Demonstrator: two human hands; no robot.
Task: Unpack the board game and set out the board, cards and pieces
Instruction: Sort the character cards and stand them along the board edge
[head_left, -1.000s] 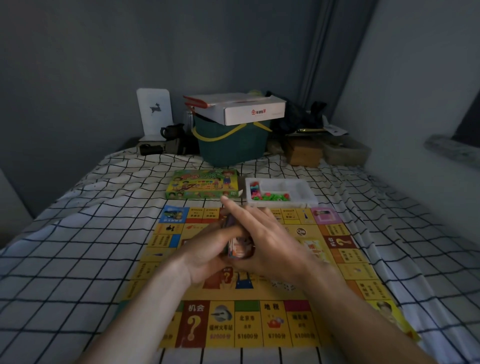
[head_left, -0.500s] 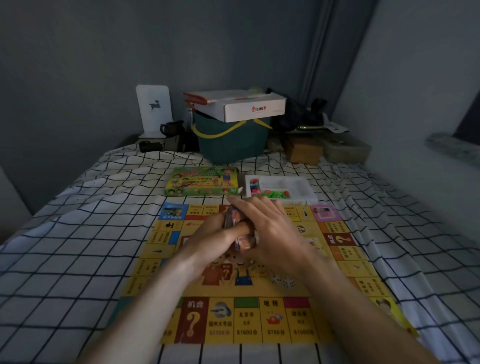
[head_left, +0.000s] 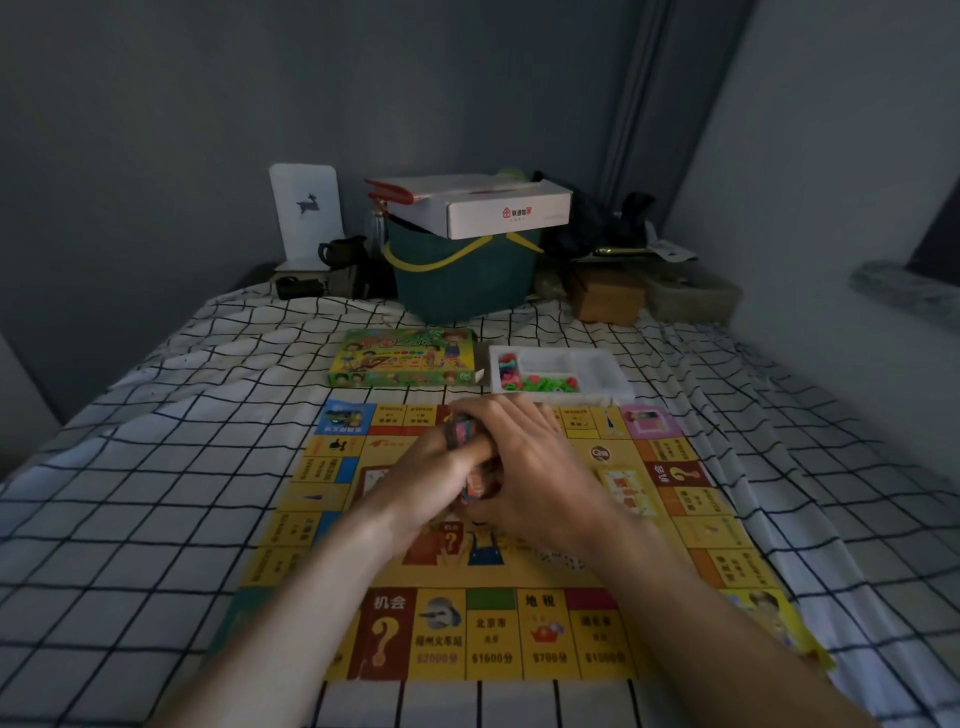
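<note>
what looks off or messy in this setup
Nothing is spilled or damaged. The board lies flat on the checked sheet, the box and tray sit beyond it, and both hands hold the cards over it.

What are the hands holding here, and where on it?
A stack of cards, clasped between left hand and right hand over the board; exact contact points are hidden.

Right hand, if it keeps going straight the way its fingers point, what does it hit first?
Most likely the stack of cards the right hand already grips with the left hand; beyond them, the green game box, though depth is unclear.
</note>
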